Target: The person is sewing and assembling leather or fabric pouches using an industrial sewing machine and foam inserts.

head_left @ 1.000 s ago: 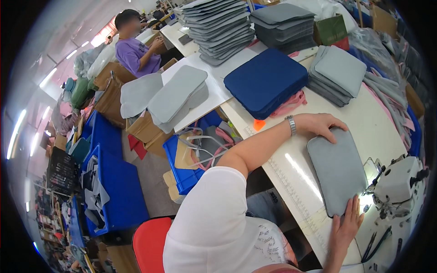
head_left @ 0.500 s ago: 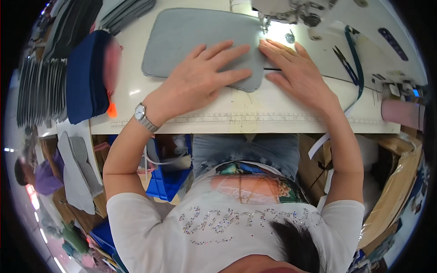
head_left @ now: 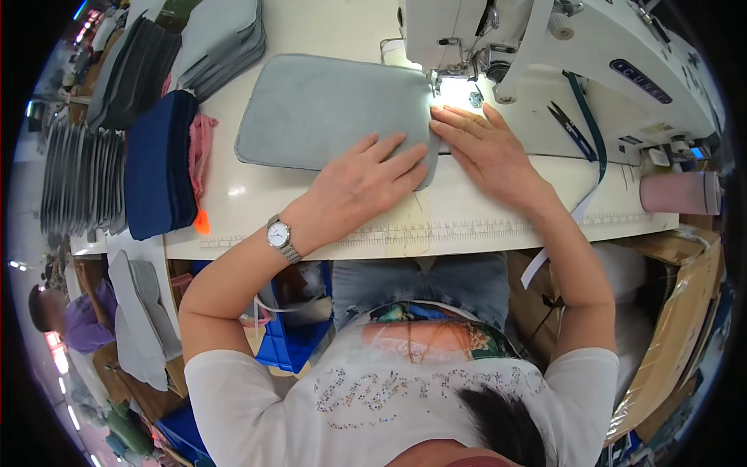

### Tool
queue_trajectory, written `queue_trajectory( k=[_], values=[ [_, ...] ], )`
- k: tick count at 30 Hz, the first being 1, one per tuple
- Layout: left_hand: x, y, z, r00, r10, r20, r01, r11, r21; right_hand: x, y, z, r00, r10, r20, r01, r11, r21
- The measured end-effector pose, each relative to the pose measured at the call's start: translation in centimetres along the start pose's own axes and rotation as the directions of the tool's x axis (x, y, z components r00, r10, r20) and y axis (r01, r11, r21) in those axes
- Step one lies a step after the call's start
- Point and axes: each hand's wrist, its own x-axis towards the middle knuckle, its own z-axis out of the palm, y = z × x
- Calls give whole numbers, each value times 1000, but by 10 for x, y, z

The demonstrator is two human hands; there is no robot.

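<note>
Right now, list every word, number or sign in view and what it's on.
Wording not copied; places only.
Badge on sewing machine: light letters on dark.
White shirt: glittery chest lettering.
Table ruler: too small to read.
Watch: too small to read.
Blue-lit screen: too small to read.

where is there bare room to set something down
Bare tabletop shows beyond the grey panel, between the light grey stack and sewing machine, with a smaller patch between panel and pink cloth. It is crowded at the left around the navy stack, and before the machine, where left hand and right hand are.
</note>
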Motion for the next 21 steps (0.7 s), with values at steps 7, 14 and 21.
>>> queue_trajectory(
  k=[7,14,21],
  values=[
    [10,-6,-1,1000,10,-1,-10,995,-95,-1,1,-2,994,14,-105,-12,1000,22],
    [13,-5,3,1000,-18,7,19,986,-165,7,-15,2,998,-15,-64,4,984,-177],
    [20,-14,-3,999,-36,37,45,959,-280,10,-15,4,997,61,-50,-73,958,-277]
  ],
)
